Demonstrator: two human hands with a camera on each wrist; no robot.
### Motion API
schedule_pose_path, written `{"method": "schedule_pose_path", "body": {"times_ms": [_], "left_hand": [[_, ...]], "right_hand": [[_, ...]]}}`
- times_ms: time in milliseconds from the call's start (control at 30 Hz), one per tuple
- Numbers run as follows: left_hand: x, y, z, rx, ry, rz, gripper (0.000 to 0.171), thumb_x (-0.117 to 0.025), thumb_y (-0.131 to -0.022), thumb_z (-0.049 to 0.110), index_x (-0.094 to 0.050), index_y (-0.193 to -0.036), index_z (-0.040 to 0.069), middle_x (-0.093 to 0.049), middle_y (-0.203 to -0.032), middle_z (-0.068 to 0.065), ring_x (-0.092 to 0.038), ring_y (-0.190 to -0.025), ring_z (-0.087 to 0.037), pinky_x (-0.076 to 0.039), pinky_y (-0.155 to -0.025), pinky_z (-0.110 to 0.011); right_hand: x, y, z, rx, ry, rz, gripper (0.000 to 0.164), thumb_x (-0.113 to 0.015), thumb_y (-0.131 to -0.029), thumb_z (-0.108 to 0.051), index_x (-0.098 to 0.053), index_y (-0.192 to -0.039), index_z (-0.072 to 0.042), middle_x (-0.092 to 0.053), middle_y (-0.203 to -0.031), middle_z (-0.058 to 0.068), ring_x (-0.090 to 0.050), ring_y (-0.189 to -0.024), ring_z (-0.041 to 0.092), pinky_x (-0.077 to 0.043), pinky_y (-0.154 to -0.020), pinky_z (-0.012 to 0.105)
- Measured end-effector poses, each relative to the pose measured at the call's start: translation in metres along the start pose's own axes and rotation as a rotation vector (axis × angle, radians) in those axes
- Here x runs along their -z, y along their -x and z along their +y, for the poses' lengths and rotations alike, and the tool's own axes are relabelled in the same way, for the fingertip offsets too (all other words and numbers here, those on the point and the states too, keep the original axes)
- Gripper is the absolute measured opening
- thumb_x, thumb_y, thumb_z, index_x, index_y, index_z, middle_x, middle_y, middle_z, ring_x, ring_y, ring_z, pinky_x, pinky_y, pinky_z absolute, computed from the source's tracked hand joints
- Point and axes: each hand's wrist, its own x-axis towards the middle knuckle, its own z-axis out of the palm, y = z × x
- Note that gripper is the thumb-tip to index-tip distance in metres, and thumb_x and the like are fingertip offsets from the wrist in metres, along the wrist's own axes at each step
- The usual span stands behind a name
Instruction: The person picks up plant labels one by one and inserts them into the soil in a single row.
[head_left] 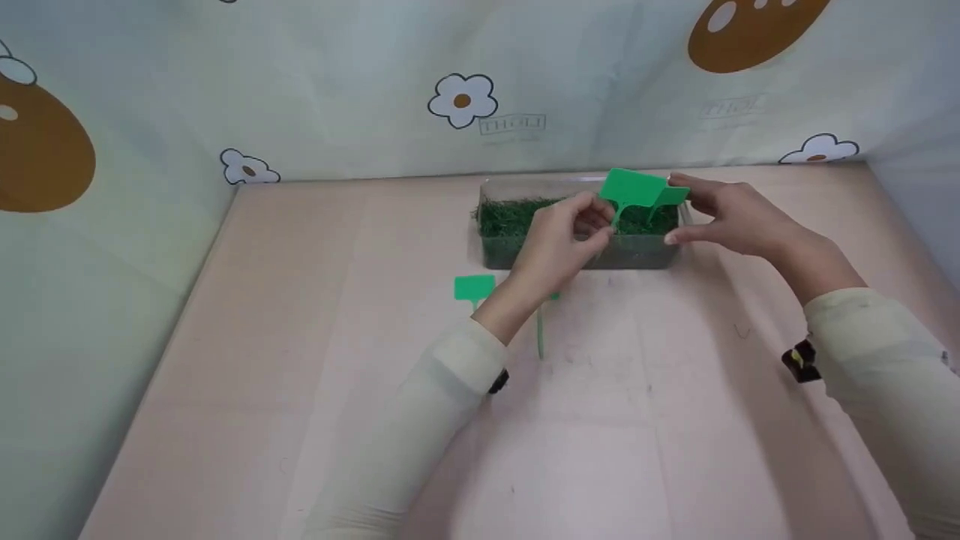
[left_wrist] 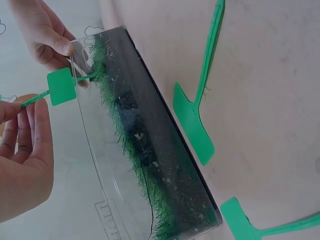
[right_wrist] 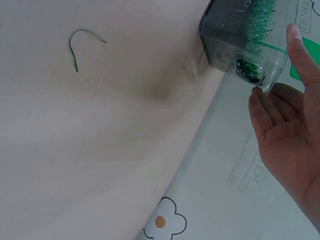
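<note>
My left hand (head_left: 559,244) pinches the stem of a green plant label (head_left: 634,187), its plate upright above the clear plastic box (head_left: 641,253). In the left wrist view the held stem (left_wrist: 36,98) points toward the planted label (left_wrist: 61,94), its tip overlapping that plate. Green artificial grass (head_left: 510,217) over dark filling lines the box. The planted label's stem goes into the grass near the right end. My right hand (head_left: 742,217) holds that end, thumb (right_wrist: 298,50) at the front and fingers at the end wall.
Two more green labels lie on the pink table before the box, one (left_wrist: 195,125) close to its front, the other (head_left: 474,287) farther left. A thin curved strand (right_wrist: 72,45) lies to the right. Behind stands a flower-patterned cloth wall (head_left: 360,97).
</note>
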Motion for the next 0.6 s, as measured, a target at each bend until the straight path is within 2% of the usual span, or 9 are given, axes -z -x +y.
{"method": "schedule_pose_path", "body": {"times_ms": [167,367,600], "left_hand": [[0.000,-0.003,0.001,-0.012,-0.021,0.017,0.013,-0.065,-0.097,0.011,-0.068,-0.108,0.006,-0.070,-0.104,-0.005,-0.067,-0.092,-0.009,-0.052,-0.081,-0.014],[0.001,-0.007,0.002,-0.034,-0.015,0.028,0.014,-0.065,-0.096,0.010,-0.068,-0.109,0.004,-0.070,-0.105,-0.006,-0.068,-0.092,-0.011,-0.052,-0.081,-0.014],[0.002,-0.013,0.004,-0.028,-0.016,0.034,0.012,-0.064,-0.097,0.010,-0.067,-0.108,0.007,-0.070,-0.106,-0.006,-0.068,-0.094,-0.012,-0.052,-0.083,-0.013]], "right_hand": [[0.000,0.000,-0.001,-0.002,-0.004,-0.006,0.099,-0.076,-0.084,-0.049,-0.022,-0.160,-0.015,-0.032,-0.158,0.028,-0.034,-0.144,0.049,-0.034,-0.113,0.061],[-0.001,0.000,0.000,0.019,0.010,0.011,0.096,-0.077,-0.085,-0.045,-0.024,-0.159,-0.013,-0.034,-0.157,0.027,-0.035,-0.142,0.049,-0.034,-0.113,0.060],[-0.001,0.000,0.000,0.026,-0.006,0.012,0.095,-0.077,-0.086,-0.044,-0.024,-0.159,-0.013,-0.032,-0.158,0.026,-0.035,-0.143,0.050,-0.034,-0.113,0.061]]}}
